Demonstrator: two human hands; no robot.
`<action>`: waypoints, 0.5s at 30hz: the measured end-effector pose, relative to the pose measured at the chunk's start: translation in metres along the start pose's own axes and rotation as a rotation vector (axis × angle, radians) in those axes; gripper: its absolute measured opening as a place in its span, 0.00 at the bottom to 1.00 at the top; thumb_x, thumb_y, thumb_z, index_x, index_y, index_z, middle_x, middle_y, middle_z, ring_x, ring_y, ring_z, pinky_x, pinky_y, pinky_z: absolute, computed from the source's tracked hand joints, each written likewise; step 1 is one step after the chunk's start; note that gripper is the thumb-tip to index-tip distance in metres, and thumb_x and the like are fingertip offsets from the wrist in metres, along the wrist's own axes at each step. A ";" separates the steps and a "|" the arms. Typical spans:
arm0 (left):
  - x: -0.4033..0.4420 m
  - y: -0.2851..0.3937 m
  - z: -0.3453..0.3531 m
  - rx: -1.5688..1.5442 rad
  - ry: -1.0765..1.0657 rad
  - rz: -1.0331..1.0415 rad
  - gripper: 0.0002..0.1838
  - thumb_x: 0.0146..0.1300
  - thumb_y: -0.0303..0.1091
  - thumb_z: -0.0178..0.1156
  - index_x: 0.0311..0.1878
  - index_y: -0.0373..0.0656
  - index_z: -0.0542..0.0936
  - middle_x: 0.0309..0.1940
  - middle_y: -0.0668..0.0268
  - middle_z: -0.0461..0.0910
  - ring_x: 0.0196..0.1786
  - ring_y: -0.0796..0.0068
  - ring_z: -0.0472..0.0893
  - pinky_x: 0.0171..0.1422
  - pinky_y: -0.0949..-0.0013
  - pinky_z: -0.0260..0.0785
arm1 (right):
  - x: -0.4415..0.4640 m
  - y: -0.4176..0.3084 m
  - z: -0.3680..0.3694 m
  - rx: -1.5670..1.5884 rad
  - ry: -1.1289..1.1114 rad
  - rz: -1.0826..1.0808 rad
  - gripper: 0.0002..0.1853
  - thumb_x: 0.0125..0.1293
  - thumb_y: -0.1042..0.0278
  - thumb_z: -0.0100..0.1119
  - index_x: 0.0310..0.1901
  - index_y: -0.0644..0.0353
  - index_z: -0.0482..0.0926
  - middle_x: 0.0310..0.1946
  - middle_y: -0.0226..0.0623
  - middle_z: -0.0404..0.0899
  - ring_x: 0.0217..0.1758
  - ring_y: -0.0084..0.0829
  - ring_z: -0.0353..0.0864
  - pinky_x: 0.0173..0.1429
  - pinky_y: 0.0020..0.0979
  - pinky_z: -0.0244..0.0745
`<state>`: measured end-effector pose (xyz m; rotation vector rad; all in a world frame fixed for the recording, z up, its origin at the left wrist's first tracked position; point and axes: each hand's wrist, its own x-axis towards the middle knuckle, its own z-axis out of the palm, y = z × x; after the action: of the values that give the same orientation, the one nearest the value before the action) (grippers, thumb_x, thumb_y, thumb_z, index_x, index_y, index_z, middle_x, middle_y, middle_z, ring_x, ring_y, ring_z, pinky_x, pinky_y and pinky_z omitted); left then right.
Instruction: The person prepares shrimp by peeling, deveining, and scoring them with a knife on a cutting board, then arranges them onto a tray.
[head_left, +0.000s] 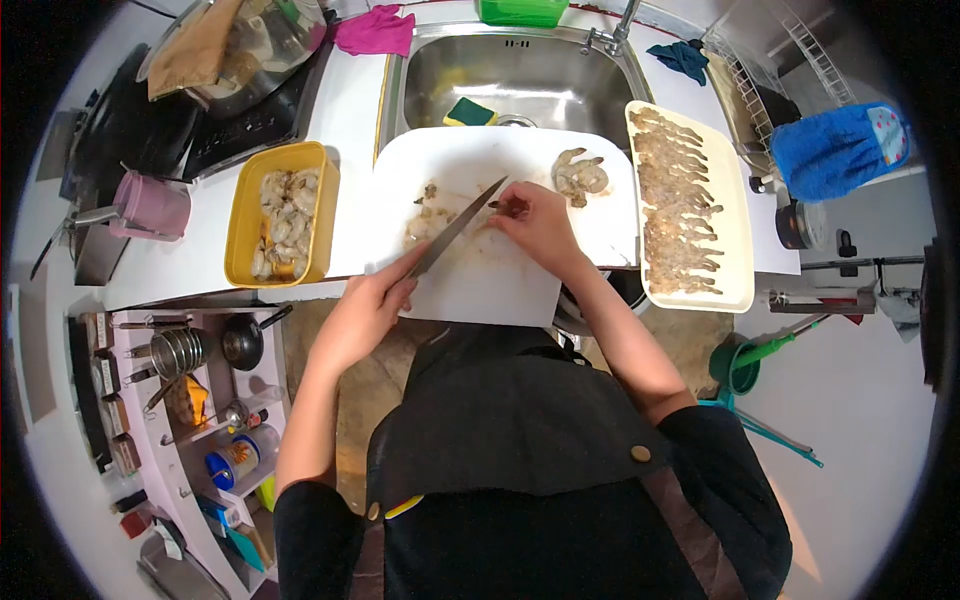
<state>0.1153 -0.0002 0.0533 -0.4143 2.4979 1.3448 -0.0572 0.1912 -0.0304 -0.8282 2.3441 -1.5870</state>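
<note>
My left hand [372, 315] grips a knife [455, 232], its blade slanting up to the right over the white cutting board [480, 295]. My right hand [537, 228] is closed in a pinch beside the knife tip. A small dark tail pokes out of its fingers, apparently of a shrimp [495, 205] mostly hidden by them. Scraps of shrimp waste [428, 222] lie on the board left of the blade. A small pile of shrimp [580, 178] rests at the board's upper right.
A yellow container [326, 190] of peeled shrimp stands left of the board. On the right, a cream tray [740, 255] carries rows of shrimp. Behind the board is a steel sink [540, 75] with a sponge [470, 112]. A pink cup [150, 205] stands far left.
</note>
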 end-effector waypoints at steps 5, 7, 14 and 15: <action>0.022 -0.007 0.013 0.070 -0.019 0.064 0.26 0.71 0.28 0.49 0.71 0.57 0.67 0.24 0.62 0.74 0.29 0.75 0.74 0.42 0.67 0.72 | 0.002 0.005 0.003 0.012 0.006 -0.033 0.11 0.47 0.79 0.70 0.33 0.66 0.78 0.28 0.41 0.78 0.30 0.34 0.79 0.39 0.32 0.76; 0.018 -0.007 0.014 0.060 -0.005 0.075 0.26 0.71 0.28 0.49 0.71 0.57 0.67 0.24 0.62 0.74 0.29 0.75 0.74 0.42 0.66 0.72 | 0.002 0.007 0.003 0.014 0.011 -0.044 0.11 0.47 0.79 0.70 0.32 0.66 0.78 0.28 0.41 0.78 0.30 0.35 0.79 0.38 0.32 0.75; -0.013 -0.006 -0.010 -0.003 -0.143 -0.178 0.27 0.70 0.28 0.51 0.71 0.56 0.67 0.31 0.57 0.79 0.34 0.73 0.79 0.47 0.67 0.73 | 0.002 0.010 0.000 0.052 0.000 0.026 0.08 0.51 0.77 0.68 0.32 0.66 0.79 0.29 0.39 0.80 0.32 0.31 0.81 0.41 0.30 0.77; -0.010 -0.017 -0.012 0.082 -0.005 -0.031 0.26 0.69 0.28 0.52 0.70 0.57 0.68 0.33 0.55 0.79 0.35 0.69 0.79 0.46 0.65 0.73 | 0.005 0.005 -0.002 0.047 -0.003 0.046 0.07 0.53 0.78 0.67 0.33 0.66 0.78 0.30 0.37 0.80 0.33 0.28 0.81 0.41 0.28 0.77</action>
<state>0.1300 -0.0177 0.0505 -0.4285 2.5218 1.2251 -0.0634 0.1914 -0.0336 -0.7612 2.2978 -1.6144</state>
